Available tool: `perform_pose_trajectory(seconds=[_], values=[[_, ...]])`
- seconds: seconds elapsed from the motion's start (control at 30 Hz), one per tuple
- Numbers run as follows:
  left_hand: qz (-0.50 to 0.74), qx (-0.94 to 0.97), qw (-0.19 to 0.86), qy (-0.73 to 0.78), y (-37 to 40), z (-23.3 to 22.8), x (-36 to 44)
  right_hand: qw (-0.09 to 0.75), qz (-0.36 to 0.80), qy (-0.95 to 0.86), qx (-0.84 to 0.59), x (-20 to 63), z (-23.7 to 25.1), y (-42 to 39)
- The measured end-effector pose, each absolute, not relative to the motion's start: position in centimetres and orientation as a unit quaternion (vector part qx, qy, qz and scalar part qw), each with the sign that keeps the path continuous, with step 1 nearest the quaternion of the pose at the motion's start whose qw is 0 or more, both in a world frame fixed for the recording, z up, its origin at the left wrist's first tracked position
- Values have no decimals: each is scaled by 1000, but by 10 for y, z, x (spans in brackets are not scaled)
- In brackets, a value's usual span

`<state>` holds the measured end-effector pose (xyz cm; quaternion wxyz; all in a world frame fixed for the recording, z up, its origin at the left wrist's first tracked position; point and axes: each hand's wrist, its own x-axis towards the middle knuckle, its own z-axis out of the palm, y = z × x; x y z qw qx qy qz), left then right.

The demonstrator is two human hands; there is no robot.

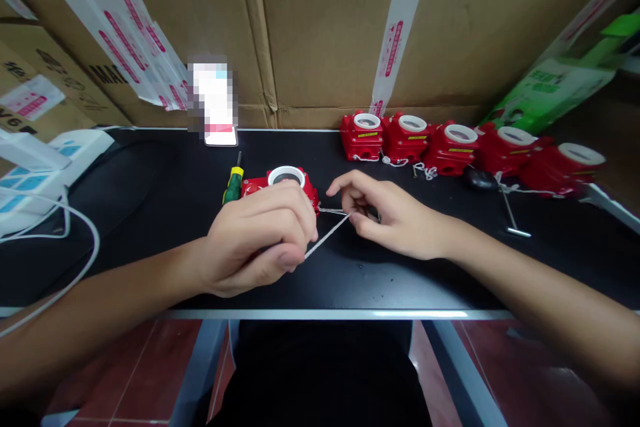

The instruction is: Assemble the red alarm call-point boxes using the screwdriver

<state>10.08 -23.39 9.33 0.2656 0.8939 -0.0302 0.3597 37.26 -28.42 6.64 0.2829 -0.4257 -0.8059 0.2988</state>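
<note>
From the head view: left hand (255, 240) is curled over a red box (285, 188) in the middle of the black table (150, 213), thumb and finger pinching a thin white cord (327, 235). Right hand (385, 213) pinches the cord's other end, just beside the box. Cord looks light and floppy, best gripped near the ends; the box seems like rigid, light plastic. Most of the box is hidden under the left hand, and where the cord attaches is hard to make out. A green screwdriver (233, 185) lies touching it.
</note>
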Motion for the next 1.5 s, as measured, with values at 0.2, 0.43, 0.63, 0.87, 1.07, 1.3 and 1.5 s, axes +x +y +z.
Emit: perform_pose_trajectory(seconds=[0.2, 0.43, 0.63, 0.87, 1.07, 1.3, 1.5], values=[[337, 928, 151, -42, -226, 85, 108, 112, 129, -852, -495, 372, 65, -283], [231, 969, -56, 64, -218, 63, 113, 176, 230, -855, -430, 377, 71, -281], [194, 975, -95, 45, -218, 57, 113, 226, 273, -839, -412, 388, 81, -280], [172, 984, -48, 26, -221, 66, 111, 265, 208, -786, -518, 426, 92, -262], [158, 987, 4, 6, -226, 65, 110, 415, 266, -693, -525, 448, 98, -254], [193, 980, -19, -52, -229, 69, 110, 529, 336, -599, -498, 453, 97, -251], [200, 976, -21, -89, -233, 71, 112, 532, 367, -588, -486, 443, 89, -248]])
